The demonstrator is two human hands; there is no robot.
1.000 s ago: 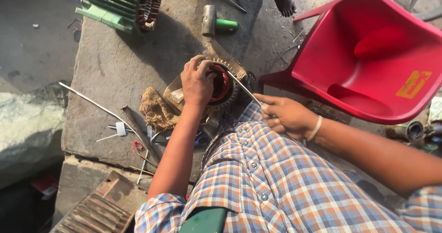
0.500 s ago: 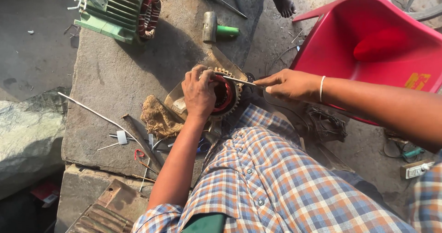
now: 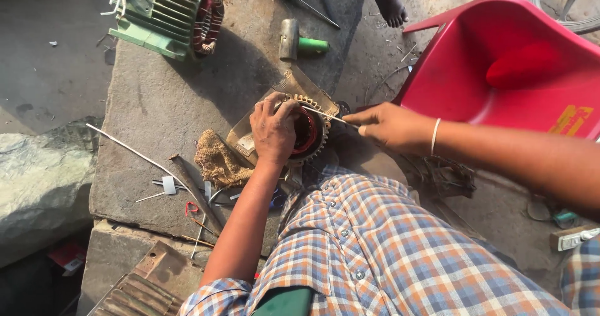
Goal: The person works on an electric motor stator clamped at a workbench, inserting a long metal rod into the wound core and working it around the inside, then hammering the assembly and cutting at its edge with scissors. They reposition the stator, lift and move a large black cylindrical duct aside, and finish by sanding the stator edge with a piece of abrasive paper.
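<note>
A round motor stator (image 3: 309, 133) with a toothed rim and reddish copper windings lies on a piece of cardboard on the stone slab (image 3: 156, 110). My left hand (image 3: 274, 128) rests on top of the stator and grips it, fingertips at its upper edge. My right hand (image 3: 387, 127), a pale bangle on its wrist, pinches one end of a thin white strip (image 3: 325, 115). The strip runs leftward to the stator's rim, where my left fingertips meet it.
A green finned motor housing (image 3: 172, 13) sits far left on the slab, near a hammer with a green handle (image 3: 300, 43) and a screwdriver (image 3: 300, 0). Burlap scrap (image 3: 219, 161), white strips and a metal bar lie nearer. Red plastic chair (image 3: 506, 72) stands at the right; someone's foot (image 3: 389, 2).
My right hand has risen from beside my lap to the stator's right side, holding the thin strip at the rim. My left hand stays on the stator.
</note>
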